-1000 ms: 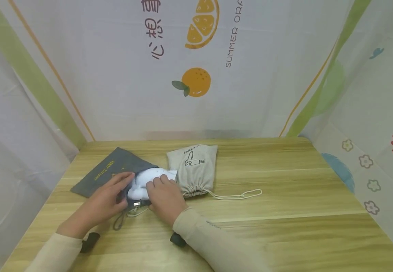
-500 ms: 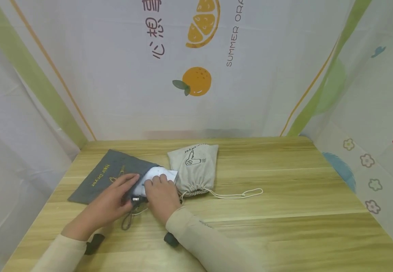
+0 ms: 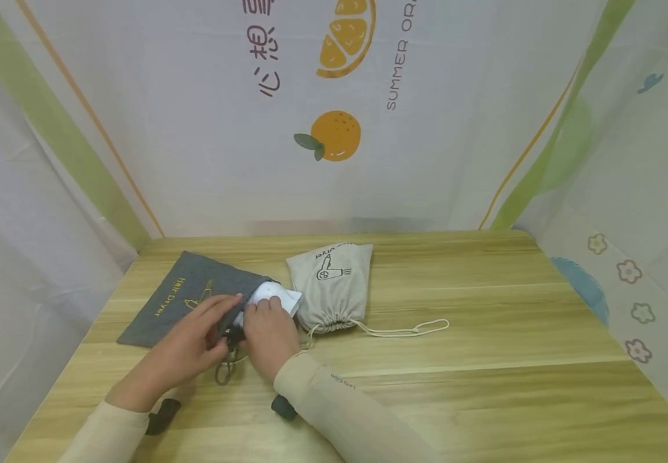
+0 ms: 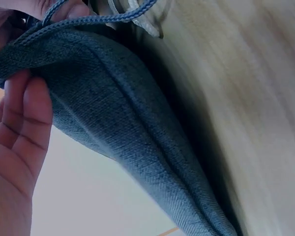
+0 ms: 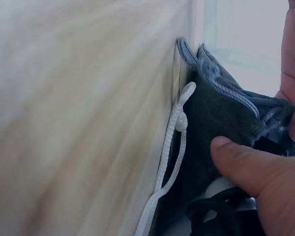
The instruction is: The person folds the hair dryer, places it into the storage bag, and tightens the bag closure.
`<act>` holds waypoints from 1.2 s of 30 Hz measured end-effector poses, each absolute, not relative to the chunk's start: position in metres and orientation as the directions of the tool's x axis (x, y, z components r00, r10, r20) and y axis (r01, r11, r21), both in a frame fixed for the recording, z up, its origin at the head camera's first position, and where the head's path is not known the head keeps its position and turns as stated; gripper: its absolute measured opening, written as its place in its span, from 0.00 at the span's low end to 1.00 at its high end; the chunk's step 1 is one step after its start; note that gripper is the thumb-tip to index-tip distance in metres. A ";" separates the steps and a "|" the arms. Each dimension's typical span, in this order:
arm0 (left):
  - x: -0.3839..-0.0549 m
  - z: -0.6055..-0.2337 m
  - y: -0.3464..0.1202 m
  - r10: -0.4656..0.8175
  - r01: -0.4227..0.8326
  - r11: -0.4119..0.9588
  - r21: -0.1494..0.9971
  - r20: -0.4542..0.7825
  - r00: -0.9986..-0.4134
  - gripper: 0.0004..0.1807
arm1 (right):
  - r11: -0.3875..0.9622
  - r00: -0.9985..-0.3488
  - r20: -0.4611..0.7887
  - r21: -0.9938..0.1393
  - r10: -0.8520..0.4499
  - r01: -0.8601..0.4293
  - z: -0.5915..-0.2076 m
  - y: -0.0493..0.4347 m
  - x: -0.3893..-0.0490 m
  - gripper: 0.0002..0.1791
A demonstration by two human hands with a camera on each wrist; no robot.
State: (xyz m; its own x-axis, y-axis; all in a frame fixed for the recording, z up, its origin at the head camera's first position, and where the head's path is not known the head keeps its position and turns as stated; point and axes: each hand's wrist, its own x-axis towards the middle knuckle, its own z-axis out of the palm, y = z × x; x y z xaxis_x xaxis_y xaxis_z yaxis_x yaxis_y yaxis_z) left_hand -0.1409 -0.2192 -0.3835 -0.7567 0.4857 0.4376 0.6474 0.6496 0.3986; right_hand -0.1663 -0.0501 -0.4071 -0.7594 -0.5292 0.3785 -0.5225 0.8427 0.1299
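Observation:
A dark grey drawstring bag (image 3: 157, 302) with yellow "Hair Dryer" lettering lies at the table's back left. My left hand (image 3: 180, 347) grips the edge of its mouth, fingers on the cloth and thumb on the near side. Most of a white hair dryer (image 3: 265, 292) is inside the bag, its nozzle end sticking out to the right. Over that end my right hand (image 3: 271, 334) curls its fingers, holding the dryer at the opening. In the right wrist view, a black cord (image 5: 221, 211) lies bunched under the right thumb. The bag's grey drawstring (image 4: 98, 19) loops beside the left fingers.
Just right of the dryer lies a beige drawstring bag (image 3: 330, 296) with a printed hair dryer, its mouth gathered. Its white cord (image 3: 409, 332) trails right across the wooden table (image 3: 484, 386). A printed curtain (image 3: 426, 161) hangs behind the table's back edge.
The hair dryer has gone deeper into the grey bag, so less white shows. The right hand has shifted slightly left with it. The bag's mouth now covers the folded handle.

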 end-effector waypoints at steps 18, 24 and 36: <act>-0.143 -0.397 -0.221 0.388 0.524 0.784 0.334 0.395 -0.833 0.23 | 0.697 -0.682 0.452 -0.166 -0.575 -0.698 -0.390 -0.012 -0.187 0.08; -0.143 -0.400 -0.214 0.387 0.475 0.829 0.296 0.311 -0.868 0.23 | 0.682 -0.724 0.265 -0.245 -0.637 -0.690 -0.390 -0.004 -0.211 0.24; -0.135 -0.390 -0.201 0.371 0.421 0.880 0.219 0.236 -0.898 0.27 | 0.756 -0.757 0.038 -0.035 -0.652 -0.653 -0.395 -0.022 -0.217 0.41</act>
